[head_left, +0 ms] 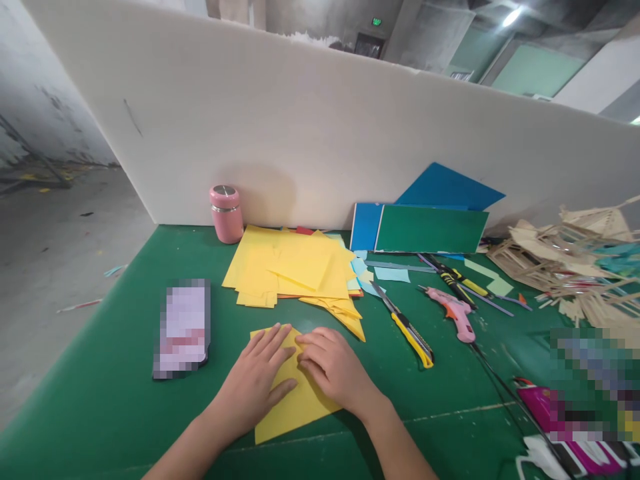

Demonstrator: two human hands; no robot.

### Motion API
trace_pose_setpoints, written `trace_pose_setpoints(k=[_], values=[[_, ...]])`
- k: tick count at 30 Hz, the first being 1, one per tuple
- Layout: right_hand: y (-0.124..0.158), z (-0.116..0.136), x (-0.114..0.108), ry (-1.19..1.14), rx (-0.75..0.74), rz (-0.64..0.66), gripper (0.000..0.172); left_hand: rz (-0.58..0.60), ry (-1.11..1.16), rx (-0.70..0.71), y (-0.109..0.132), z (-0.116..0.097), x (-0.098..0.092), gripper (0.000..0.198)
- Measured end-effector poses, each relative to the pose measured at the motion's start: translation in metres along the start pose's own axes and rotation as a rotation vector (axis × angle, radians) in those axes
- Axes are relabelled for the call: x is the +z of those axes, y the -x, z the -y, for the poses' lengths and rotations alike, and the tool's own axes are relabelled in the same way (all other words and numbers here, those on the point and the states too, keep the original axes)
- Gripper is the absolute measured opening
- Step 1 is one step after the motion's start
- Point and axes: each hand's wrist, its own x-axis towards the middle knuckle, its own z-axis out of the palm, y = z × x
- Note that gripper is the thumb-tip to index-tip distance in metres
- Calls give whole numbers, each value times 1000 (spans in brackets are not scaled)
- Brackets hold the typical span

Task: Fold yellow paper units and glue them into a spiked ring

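Observation:
A yellow sheet of paper [295,407] lies on the green table [115,400] right in front of me. My left hand [255,383] lies flat on the sheet's left part, fingers stretched out and apart. My right hand [330,367] rests on the sheet's upper right part, with its fingers curled and pressing down on the paper near my left fingertips. Just behind them sits a loose pile of yellow paper sheets [295,270].
A pink cup [227,213] stands by the white partition [300,127]. A phone [183,329] lies to the left. To the right lie a yellow utility knife [407,327], a pink glue gun [455,313], blue and green boards [425,227] and a heap of wooden sticks [570,267].

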Motion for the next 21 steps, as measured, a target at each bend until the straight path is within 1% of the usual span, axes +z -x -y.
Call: trace_pose_setpoints(k=[3,7,14,17,21], values=[[-2,3,3,20,15,-34,13,-9,5,0,-1,1,2,25],[-3,6,9,37,53,-46,17,-26,29,-8,0,1,4,23],[-6,8,15,80,81,29,20,-108,69,-8,-1,-1,3,19],[-7,9,16,134,89,54,21,-119,68,-9,-2,-3,2,16],[-10,11,15,176,109,79,20,-114,58,4,-3,-3,2,20]])
